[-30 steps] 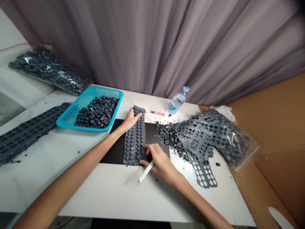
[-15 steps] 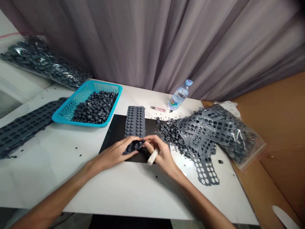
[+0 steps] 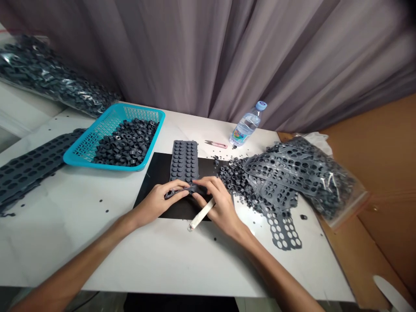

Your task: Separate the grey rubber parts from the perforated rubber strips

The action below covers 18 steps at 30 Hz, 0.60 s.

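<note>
A dark grey rubber sheet with two double rows of round studs (image 3: pixel 184 160) lies on a black mat (image 3: pixel 152 173). At its near end, my left hand (image 3: pixel 157 203) pinches the sheet's bent edge between thumb and fingers. My right hand (image 3: pixel 219 201) grips the same edge from the other side. A white stick-like tool (image 3: pixel 200 217) is also tucked in my right hand, its end pointing down to the left. Small grey rings (image 3: pixel 235 177) are heaped right of the mat, beside punched-out sheets (image 3: pixel 282 173).
A blue basket (image 3: pixel 69 158) of grey rings stands left of the mat, next to more holed sheets (image 3: pixel 29 169). Pink snips (image 3: pixel 217 144) and a water bottle (image 3: pixel 247 126) are behind. Filled plastic bags (image 3: pixel 55 80) (image 3: pixel 338 186) lie at both sides.
The sheet's near end is now held flatter and more edge-on between my hands. The white tool has swung so that more of it shows, pointing down-left. The camera view has shifted slightly.
</note>
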Each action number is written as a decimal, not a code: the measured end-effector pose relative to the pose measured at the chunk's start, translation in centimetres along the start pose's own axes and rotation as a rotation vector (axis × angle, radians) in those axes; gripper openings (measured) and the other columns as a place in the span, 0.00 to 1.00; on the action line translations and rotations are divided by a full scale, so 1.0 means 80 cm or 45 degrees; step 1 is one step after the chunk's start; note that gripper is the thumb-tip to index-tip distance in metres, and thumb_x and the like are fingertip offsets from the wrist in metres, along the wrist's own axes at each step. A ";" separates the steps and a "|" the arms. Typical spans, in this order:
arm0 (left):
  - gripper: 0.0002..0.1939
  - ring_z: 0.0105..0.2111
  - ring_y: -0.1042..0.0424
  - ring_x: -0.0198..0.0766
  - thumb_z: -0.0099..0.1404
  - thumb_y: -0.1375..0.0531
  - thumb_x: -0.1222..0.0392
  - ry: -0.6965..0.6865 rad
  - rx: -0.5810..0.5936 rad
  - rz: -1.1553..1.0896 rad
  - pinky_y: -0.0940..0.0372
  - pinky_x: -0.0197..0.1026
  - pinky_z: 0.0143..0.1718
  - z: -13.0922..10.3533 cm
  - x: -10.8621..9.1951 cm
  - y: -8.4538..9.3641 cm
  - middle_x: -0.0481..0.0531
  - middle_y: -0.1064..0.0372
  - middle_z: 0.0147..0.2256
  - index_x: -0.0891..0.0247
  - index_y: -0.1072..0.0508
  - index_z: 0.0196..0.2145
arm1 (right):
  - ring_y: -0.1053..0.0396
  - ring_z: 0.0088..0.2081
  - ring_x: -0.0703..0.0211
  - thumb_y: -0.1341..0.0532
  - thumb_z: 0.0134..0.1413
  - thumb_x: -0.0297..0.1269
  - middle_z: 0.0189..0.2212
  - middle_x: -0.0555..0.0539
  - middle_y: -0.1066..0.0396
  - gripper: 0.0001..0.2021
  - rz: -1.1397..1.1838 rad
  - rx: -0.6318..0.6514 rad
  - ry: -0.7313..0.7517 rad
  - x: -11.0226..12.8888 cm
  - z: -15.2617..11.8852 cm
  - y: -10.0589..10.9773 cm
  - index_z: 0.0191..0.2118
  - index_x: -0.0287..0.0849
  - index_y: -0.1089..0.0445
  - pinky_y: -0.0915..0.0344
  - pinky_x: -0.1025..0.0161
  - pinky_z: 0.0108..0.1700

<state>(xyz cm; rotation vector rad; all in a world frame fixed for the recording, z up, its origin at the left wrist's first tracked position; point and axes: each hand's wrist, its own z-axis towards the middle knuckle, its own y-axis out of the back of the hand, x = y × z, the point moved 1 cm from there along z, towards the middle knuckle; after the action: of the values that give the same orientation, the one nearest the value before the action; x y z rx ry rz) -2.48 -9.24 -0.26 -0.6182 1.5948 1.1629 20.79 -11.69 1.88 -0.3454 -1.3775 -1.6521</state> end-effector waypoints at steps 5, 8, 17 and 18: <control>0.11 0.54 0.21 0.38 0.76 0.37 0.51 -0.207 0.015 0.153 0.31 0.35 0.59 -0.004 0.000 -0.004 0.45 0.21 0.52 0.53 0.25 0.53 | 0.31 0.44 0.53 0.38 0.73 0.34 0.45 0.45 0.25 0.04 -0.002 0.001 0.056 -0.003 0.001 -0.004 0.49 0.47 0.29 0.31 0.55 0.47; 0.09 0.56 0.22 0.39 0.77 0.38 0.59 -0.439 -0.048 0.285 0.32 0.38 0.63 -0.008 0.000 -0.009 0.49 0.22 0.55 0.57 0.28 0.52 | 0.32 0.40 0.53 0.39 0.72 0.32 0.41 0.45 0.26 0.02 -0.095 -0.042 0.108 -0.004 -0.002 -0.011 0.47 0.45 0.32 0.32 0.56 0.42; 0.09 0.49 0.18 0.42 0.72 0.37 0.69 -0.779 -0.283 0.596 0.24 0.43 0.53 -0.013 0.004 -0.020 0.58 0.20 0.51 0.61 0.33 0.45 | 0.29 0.39 0.54 0.40 0.72 0.26 0.42 0.43 0.24 0.06 -0.161 -0.077 0.351 -0.005 -0.015 -0.015 0.46 0.45 0.36 0.31 0.57 0.41; 0.09 0.47 0.17 0.42 0.71 0.36 0.68 -0.780 -0.288 0.613 0.24 0.43 0.51 -0.014 0.004 -0.020 0.58 0.20 0.51 0.61 0.33 0.46 | 0.29 0.39 0.54 0.40 0.71 0.26 0.42 0.43 0.24 0.07 -0.164 -0.074 0.369 -0.004 -0.017 -0.016 0.45 0.45 0.36 0.31 0.57 0.40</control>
<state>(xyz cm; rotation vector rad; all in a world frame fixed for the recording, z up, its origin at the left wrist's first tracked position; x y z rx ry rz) -1.70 -10.83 -1.15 0.0161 1.1085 1.7056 20.46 -12.81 0.41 -0.0460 -1.1556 -1.7713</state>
